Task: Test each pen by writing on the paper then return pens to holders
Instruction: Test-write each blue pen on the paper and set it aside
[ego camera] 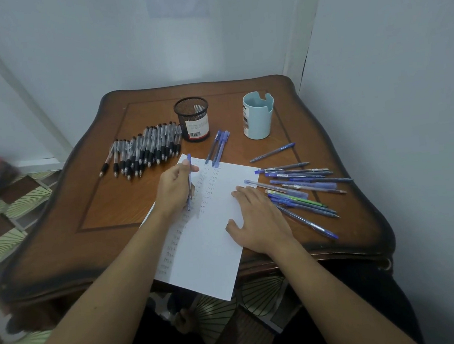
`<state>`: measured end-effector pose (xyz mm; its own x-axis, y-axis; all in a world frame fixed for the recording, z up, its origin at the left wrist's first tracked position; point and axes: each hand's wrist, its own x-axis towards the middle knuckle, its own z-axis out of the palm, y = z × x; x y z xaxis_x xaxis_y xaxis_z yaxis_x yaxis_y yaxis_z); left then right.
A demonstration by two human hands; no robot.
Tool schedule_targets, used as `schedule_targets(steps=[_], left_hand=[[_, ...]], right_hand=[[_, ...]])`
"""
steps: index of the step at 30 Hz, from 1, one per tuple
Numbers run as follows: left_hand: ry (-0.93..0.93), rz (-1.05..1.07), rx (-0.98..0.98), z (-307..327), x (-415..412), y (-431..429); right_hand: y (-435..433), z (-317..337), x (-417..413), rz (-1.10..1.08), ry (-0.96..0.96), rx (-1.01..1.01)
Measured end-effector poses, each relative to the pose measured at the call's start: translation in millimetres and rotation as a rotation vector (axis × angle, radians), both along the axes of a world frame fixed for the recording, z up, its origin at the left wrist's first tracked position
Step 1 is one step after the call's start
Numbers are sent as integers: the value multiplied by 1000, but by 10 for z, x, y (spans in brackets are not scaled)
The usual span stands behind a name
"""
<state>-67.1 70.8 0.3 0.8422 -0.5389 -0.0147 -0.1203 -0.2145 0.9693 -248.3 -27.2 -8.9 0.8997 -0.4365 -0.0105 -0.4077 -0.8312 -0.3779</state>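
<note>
Left grip curled round pen, tip on paper; right grip flat, fingers straight, pressing paper near counter front edge.

The worktop is brown wood under smooth varnish with a soft sheen, darker and duller along its rim. The sheet of paper on it is white and matt. The black holder at upper centre is fine wire mesh with a paper label; the pale blue holder to its right is smooth plastic. The pens at left have clear plastic barrels and matt black grips; the pens at right and the held pen are translucent blue plastic.
</note>
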Motion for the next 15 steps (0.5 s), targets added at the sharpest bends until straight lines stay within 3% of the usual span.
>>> schedule_targets(steps=[10,15], left_hand=[[-69,-50,96,124,141,-255],[-265,-48,385,163,395,-558]], right_hand=[[-8,-1,-6,9,1,1],[-21,-20,-8,11,-10,8]])
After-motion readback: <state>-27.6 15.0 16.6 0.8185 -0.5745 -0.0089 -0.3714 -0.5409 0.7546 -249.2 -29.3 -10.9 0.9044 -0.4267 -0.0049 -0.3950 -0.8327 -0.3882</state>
